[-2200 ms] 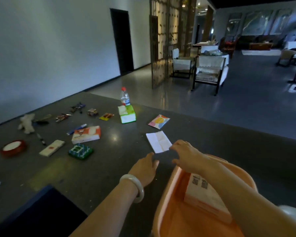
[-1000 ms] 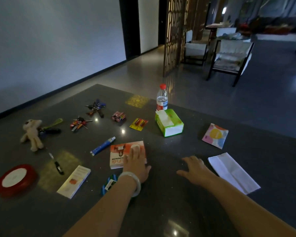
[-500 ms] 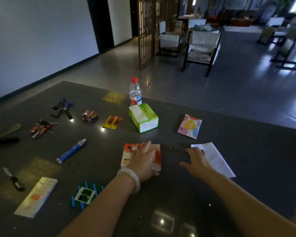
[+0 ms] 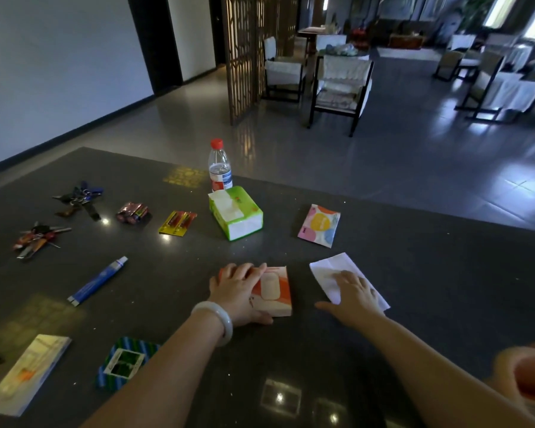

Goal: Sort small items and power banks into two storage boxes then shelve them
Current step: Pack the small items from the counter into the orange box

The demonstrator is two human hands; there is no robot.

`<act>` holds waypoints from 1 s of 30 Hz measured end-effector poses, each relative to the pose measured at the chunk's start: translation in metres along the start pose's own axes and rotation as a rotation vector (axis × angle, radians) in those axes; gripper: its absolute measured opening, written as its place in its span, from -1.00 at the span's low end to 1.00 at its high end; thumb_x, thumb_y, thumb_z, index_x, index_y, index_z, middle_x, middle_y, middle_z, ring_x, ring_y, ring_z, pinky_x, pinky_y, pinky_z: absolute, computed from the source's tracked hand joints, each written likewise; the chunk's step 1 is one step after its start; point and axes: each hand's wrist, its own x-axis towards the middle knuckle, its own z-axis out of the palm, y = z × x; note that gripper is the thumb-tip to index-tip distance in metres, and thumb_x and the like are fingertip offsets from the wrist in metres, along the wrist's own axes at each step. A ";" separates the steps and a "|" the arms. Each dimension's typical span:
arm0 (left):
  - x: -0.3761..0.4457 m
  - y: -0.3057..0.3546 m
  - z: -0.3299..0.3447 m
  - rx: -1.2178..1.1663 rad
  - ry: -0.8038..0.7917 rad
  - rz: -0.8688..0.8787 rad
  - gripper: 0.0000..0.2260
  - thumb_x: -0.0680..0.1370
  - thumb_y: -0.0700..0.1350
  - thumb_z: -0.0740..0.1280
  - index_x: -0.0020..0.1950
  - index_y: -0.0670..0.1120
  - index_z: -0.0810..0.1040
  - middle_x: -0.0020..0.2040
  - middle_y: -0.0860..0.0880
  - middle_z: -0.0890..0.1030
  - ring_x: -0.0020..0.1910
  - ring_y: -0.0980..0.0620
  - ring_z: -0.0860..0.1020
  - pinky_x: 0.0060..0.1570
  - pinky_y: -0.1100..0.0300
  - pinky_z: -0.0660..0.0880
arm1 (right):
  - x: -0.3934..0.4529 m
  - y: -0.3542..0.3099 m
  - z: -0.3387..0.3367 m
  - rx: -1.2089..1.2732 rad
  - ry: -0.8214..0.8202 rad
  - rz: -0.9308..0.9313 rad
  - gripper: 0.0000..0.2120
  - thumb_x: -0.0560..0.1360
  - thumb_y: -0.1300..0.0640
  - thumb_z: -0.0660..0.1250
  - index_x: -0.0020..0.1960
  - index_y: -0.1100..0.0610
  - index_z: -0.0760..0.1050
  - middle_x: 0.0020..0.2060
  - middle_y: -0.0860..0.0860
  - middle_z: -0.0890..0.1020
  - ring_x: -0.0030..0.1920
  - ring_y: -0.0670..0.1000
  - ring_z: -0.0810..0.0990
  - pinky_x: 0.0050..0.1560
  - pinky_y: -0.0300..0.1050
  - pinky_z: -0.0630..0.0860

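My left hand [image 4: 235, 291], a pale bangle on its wrist, grips an orange and white box [image 4: 275, 291] lying flat on the dark table [image 4: 430, 273]; the fingers curl over its far edge and the thumb sits at its near edge. My right hand [image 4: 352, 295] rests with spread fingers on a flat white packet [image 4: 328, 267] just right of that box. The rim of an orange storage box [image 4: 531, 375] shows blurred at the bottom right corner.
Behind the hands stand a green tissue box [image 4: 237, 213], a water bottle [image 4: 220, 165] and a colourful packet [image 4: 319, 225]. To the left lie battery packs [image 4: 177, 223], two key bunches [image 4: 79, 197], a blue tube [image 4: 97, 281], a striped packet [image 4: 124, 362] and a slim white box [image 4: 25, 373].
My left hand reached the orange and white box, took hold of it and slid it a little rightwards. My right hand moved from the bare table onto the white packet.
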 end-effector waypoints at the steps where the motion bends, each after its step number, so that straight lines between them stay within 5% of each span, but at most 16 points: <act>1: 0.000 0.005 0.003 0.003 0.004 0.010 -0.02 0.29 0.36 0.40 0.51 0.27 -0.17 0.52 0.11 -0.01 0.50 -0.12 -0.07 0.41 -0.26 0.00 | -0.001 -0.001 0.000 0.020 -0.025 -0.021 -0.19 0.38 -0.28 0.39 0.49 -0.05 0.15 0.45 -0.01 0.25 0.45 0.08 0.23 0.43 0.10 0.19; 7: 0.000 0.013 0.008 0.024 -0.004 0.009 0.02 0.30 0.35 0.40 0.52 0.24 -0.21 0.54 0.09 -0.05 0.51 -0.12 -0.10 0.43 -0.22 -0.06 | 0.001 0.012 -0.015 0.040 0.171 0.100 -0.28 0.41 -0.21 0.40 0.47 -0.04 0.24 0.43 0.00 0.31 0.42 0.11 0.26 0.40 0.12 0.22; 12: -0.007 0.012 0.002 0.016 -0.040 0.018 0.04 0.35 0.27 0.44 0.54 0.14 -0.25 0.56 0.07 -0.09 0.53 -0.08 -0.14 0.46 -0.17 -0.08 | 0.007 0.017 -0.017 0.042 0.063 0.303 -0.17 0.29 -0.22 0.51 0.41 0.08 0.29 0.34 0.08 0.37 0.33 0.13 0.34 0.34 0.08 0.30; 18: -0.014 0.014 -0.001 -0.021 -0.004 0.031 -0.04 0.38 0.23 0.44 0.56 0.13 -0.12 0.55 0.08 0.00 0.53 -0.05 -0.08 0.47 -0.16 -0.04 | 0.008 0.011 -0.019 0.250 0.017 0.295 -0.54 0.42 0.01 0.48 0.27 0.07 0.45 0.16 0.07 0.52 0.05 0.04 0.49 0.03 -0.05 0.51; 22: -0.018 0.017 -0.007 -0.049 0.023 0.000 -0.05 0.35 0.24 0.45 0.55 0.15 -0.09 0.54 0.08 0.03 0.52 -0.05 -0.04 0.46 -0.15 -0.01 | 0.003 0.014 -0.036 0.423 0.007 0.235 -0.77 0.49 0.10 0.41 0.13 0.07 0.52 0.02 0.04 0.60 -0.15 -0.04 0.53 -0.17 -0.17 0.49; 30: -0.023 0.053 -0.027 -0.067 0.100 0.086 0.01 0.29 0.33 0.44 0.54 0.19 -0.11 0.53 0.09 0.04 0.51 -0.08 0.00 0.42 -0.19 0.08 | -0.035 0.036 -0.090 0.682 0.274 0.198 -0.90 0.47 0.11 0.43 -0.07 -0.01 0.52 -0.19 -0.10 0.59 -0.20 -0.07 0.56 -0.29 -0.21 0.44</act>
